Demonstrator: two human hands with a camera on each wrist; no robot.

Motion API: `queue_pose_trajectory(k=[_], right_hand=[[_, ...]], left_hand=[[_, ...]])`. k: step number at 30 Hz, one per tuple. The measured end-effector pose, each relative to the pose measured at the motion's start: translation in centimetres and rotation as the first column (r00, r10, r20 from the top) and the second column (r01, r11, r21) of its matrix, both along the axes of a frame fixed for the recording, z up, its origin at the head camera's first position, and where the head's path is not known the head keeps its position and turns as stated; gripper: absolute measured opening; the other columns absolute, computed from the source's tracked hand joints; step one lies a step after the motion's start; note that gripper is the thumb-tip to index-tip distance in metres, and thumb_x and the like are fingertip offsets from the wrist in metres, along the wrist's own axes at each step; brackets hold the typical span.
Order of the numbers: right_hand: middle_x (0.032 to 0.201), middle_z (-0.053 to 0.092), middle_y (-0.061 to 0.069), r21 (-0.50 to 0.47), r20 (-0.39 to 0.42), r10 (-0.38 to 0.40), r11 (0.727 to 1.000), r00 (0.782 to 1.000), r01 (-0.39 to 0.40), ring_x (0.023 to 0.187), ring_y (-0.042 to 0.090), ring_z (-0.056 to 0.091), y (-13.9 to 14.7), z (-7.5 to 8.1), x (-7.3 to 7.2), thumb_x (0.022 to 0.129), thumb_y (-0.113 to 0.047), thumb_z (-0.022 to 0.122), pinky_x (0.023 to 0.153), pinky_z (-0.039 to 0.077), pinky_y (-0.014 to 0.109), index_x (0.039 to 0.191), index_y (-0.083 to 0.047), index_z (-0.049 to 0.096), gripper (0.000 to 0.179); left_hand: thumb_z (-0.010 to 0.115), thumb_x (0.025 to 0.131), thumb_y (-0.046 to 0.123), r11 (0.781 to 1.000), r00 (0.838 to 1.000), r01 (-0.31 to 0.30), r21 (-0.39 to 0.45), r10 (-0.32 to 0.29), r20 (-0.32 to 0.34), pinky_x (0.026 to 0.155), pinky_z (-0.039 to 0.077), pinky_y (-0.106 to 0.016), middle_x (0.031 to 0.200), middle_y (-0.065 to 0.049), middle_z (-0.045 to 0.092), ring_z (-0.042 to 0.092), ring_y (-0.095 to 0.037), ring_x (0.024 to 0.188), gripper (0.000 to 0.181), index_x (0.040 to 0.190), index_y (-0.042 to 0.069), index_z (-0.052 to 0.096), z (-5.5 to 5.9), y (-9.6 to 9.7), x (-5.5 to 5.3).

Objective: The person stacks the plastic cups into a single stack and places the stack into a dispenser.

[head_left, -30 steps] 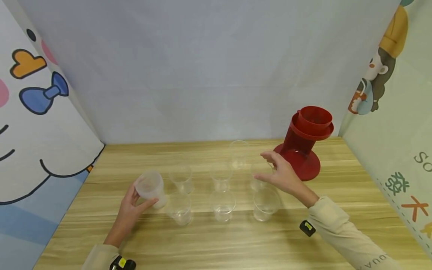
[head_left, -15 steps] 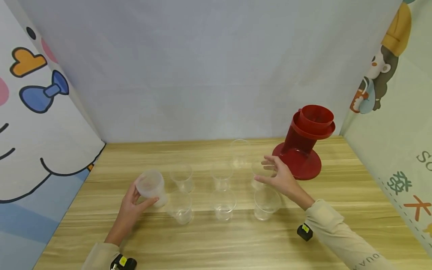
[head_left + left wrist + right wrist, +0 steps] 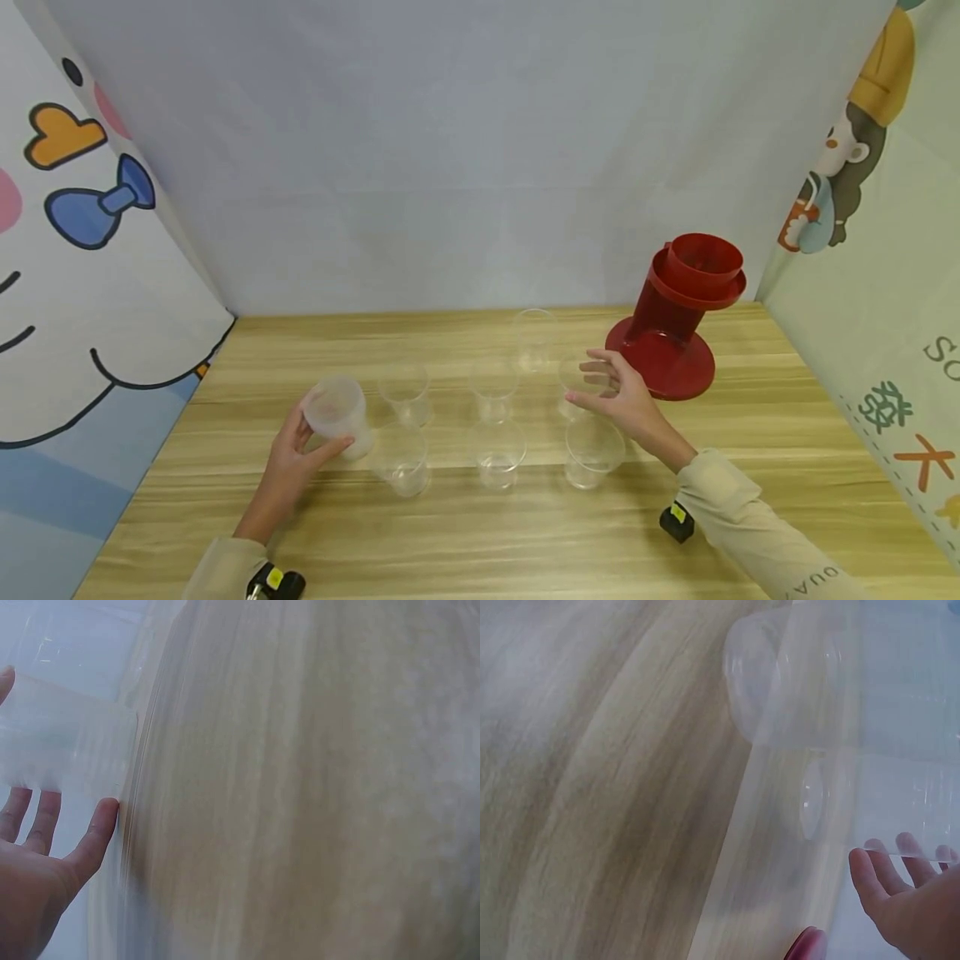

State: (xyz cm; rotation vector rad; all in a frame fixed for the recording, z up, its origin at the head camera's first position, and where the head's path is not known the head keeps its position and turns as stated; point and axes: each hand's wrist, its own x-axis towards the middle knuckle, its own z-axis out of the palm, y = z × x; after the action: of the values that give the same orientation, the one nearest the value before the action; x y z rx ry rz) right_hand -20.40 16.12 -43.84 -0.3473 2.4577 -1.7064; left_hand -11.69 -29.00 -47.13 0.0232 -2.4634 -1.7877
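My left hand (image 3: 294, 462) holds a cloudy, translucent plastic cup (image 3: 334, 408) at the left of the table, thumb on its near side and fingers behind. I cannot tell whether it is one cup or several nested. Around a clear plastic cup (image 3: 567, 410) curve the thumb and fingers of my right hand (image 3: 628, 403); in the right wrist view the fingertips (image 3: 860, 859) meet that cup's side. This cup ends the back row, beside two more clear cups (image 3: 405, 400) (image 3: 493, 396). In front stand three others, the nearest to my right hand being a clear cup (image 3: 592, 454).
One further clear cup (image 3: 535, 342) stands alone behind the rows. A red stand (image 3: 667, 358) with a round base and ring-shaped top is at the back right, close to my right hand. A pale cloth wall (image 3: 480, 167) borders the wooden table (image 3: 480, 542) behind.
My right hand has shifted slightly, its fingers now closer around the back-row cup. My left hand keeps its hold on the cloudy cup and stays in place.
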Motion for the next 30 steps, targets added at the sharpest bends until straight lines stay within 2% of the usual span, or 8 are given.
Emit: queue_pose_trajectory(k=[6, 9, 16, 20, 30], right_hand=[[0.131, 0.052, 0.021, 0.008, -0.005, 0.001, 1.000, 1.000, -0.001, 0.118, 0.035, 0.051, 0.2, 0.3, -0.1, 0.081, -0.022, 0.077, 0.094, 0.043, 0.048, 0.138, -0.008, 0.038, 0.071], [0.128, 0.053, 0.022, 0.014, -0.019, -0.010, 1.000, 1.000, 0.010, 0.116, 0.034, 0.053, 0.4, 0.7, -0.2, 0.080, -0.023, 0.078, 0.093, 0.044, 0.048, 0.136, -0.007, 0.041, 0.070], [0.127, 0.055, 0.019, 0.000, -0.031, -0.011, 1.000, 0.999, 0.011, 0.115, 0.033, 0.053, 0.9, 1.5, -0.4, 0.081, -0.022, 0.076, 0.087, 0.046, 0.030, 0.136, -0.008, 0.042, 0.067], [0.127, 0.055, 0.016, 0.003, -0.026, -0.015, 1.000, 1.000, 0.015, 0.115, 0.032, 0.053, 1.1, 1.9, -0.2, 0.082, -0.023, 0.076, 0.085, 0.046, 0.026, 0.137, -0.009, 0.042, 0.066], [0.126, 0.057, 0.015, 0.013, -0.053, -0.017, 1.000, 0.998, 0.018, 0.112, 0.031, 0.055, 1.4, 2.3, -0.2, 0.082, -0.022, 0.075, 0.084, 0.045, 0.020, 0.136, -0.007, 0.042, 0.064]], left_hand=[[0.073, 0.085, 0.019, 1.000, 1.000, 0.002, -0.010, -0.001, 0.012, 0.091, 0.040, -0.017, 0.140, -0.004, 0.041, 0.039, -0.015, 0.127, 0.079, 0.149, 0.026, 0.026, -0.2, -0.1, 0.0], [0.072, 0.085, 0.021, 1.000, 1.000, 0.004, -0.021, -0.003, 0.016, 0.093, 0.041, -0.023, 0.139, -0.003, 0.041, 0.039, -0.014, 0.126, 0.079, 0.149, 0.027, 0.026, -0.2, -0.2, 0.0], [0.073, 0.085, 0.021, 1.000, 1.000, 0.001, -0.019, 0.000, 0.018, 0.098, 0.039, -0.035, 0.140, -0.003, 0.041, 0.037, -0.018, 0.128, 0.079, 0.148, 0.028, 0.026, -0.2, -0.2, -0.1], [0.073, 0.085, 0.021, 1.000, 1.000, -0.004, -0.008, 0.004, 0.019, 0.099, 0.036, -0.046, 0.140, -0.004, 0.041, 0.036, -0.021, 0.129, 0.080, 0.149, 0.028, 0.026, -0.2, -0.2, -0.1], [0.073, 0.085, 0.020, 1.000, 1.000, -0.003, -0.013, 0.003, 0.016, 0.093, 0.040, -0.023, 0.140, -0.003, 0.041, 0.038, -0.016, 0.128, 0.080, 0.149, 0.027, 0.026, -0.1, -0.2, 0.0]])
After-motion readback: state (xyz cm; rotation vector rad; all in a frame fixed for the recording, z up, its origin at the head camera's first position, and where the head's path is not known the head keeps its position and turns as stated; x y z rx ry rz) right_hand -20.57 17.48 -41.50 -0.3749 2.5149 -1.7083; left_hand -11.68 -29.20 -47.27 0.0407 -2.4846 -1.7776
